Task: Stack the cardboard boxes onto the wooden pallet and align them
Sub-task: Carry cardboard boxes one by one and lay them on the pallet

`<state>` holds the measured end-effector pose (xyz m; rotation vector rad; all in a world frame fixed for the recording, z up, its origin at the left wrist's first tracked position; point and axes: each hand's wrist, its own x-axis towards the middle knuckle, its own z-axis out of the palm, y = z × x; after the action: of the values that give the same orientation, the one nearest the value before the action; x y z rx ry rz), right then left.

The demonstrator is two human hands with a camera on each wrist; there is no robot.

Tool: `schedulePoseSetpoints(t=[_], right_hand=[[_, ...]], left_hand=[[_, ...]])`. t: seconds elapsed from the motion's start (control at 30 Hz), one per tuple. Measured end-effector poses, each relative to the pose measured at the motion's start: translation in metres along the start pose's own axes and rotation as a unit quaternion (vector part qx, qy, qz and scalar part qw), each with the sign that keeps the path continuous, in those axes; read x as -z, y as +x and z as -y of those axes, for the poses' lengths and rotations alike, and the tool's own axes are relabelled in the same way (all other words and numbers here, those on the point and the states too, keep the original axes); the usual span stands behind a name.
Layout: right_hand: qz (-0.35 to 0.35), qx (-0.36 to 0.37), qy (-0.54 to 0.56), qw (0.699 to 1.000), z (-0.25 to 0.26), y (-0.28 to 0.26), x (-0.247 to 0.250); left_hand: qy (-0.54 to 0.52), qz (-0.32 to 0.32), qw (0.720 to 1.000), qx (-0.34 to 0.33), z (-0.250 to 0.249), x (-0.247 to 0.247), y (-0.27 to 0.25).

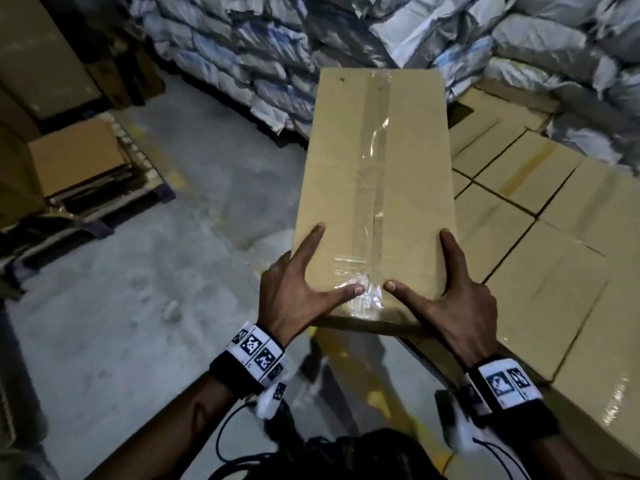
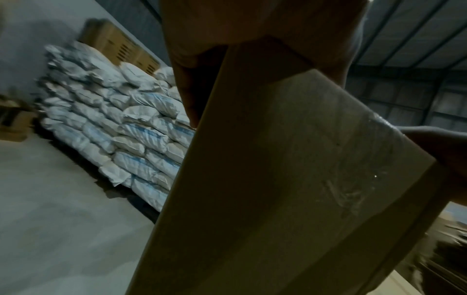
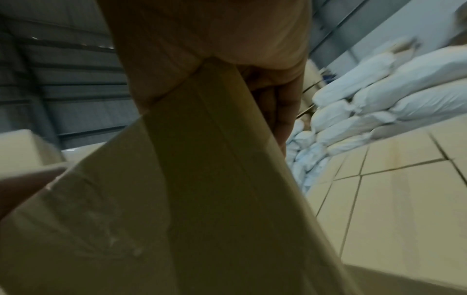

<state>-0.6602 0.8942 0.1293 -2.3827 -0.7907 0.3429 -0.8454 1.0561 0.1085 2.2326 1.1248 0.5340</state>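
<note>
A long cardboard box, sealed with clear tape along its top, is held off the floor, its long side pointing away from me. My left hand grips its near left corner, thumb and forefinger spread on top. My right hand grips the near right corner the same way. In the left wrist view the box fills the frame under my palm. The right wrist view shows the box beside a flat layer of stacked boxes. That layer lies directly right of the held box. No pallet shows under it.
White sacks are piled high along the back and right. At the left a pallet carries flattened cardboard. Bare concrete floor lies between it and the held box.
</note>
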Motion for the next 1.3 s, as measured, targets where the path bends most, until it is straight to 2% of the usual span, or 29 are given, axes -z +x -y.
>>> schedulePoseSetpoints(t=[0.13,0.27,0.47,0.7,0.97,1.13,1.3], right_hand=[[-0.006,-0.059,-0.006,0.998,0.032,0.034,-0.034],[-0.054,-0.09,0.014,0.994,0.049,0.076,-0.064],[-0.096,-0.131,0.002,0.987,0.053,0.157,-0.096],[-0.091,-0.17,0.007,0.981,0.042,0.254,-0.128],[-0.095,-0.217,-0.026,0.971,0.031,0.314,-0.144],[-0.091,-0.239,-0.039,0.966,0.02,0.336,-0.152],[-0.088,-0.254,-0.049,0.962,0.013,0.358,-0.155]], left_hand=[[0.001,0.053,0.997,-0.056,0.033,0.015,0.076],[0.01,0.092,0.991,-0.096,0.048,0.012,0.151],[0.034,0.115,0.984,-0.132,0.059,-0.027,0.26],[0.085,0.163,0.971,-0.152,0.064,-0.076,0.372],[0.047,0.239,0.959,-0.144,0.07,-0.126,0.447],[0.062,0.257,0.946,-0.187,0.071,-0.158,0.477],[0.063,0.306,0.927,-0.209,0.07,-0.174,0.505]])
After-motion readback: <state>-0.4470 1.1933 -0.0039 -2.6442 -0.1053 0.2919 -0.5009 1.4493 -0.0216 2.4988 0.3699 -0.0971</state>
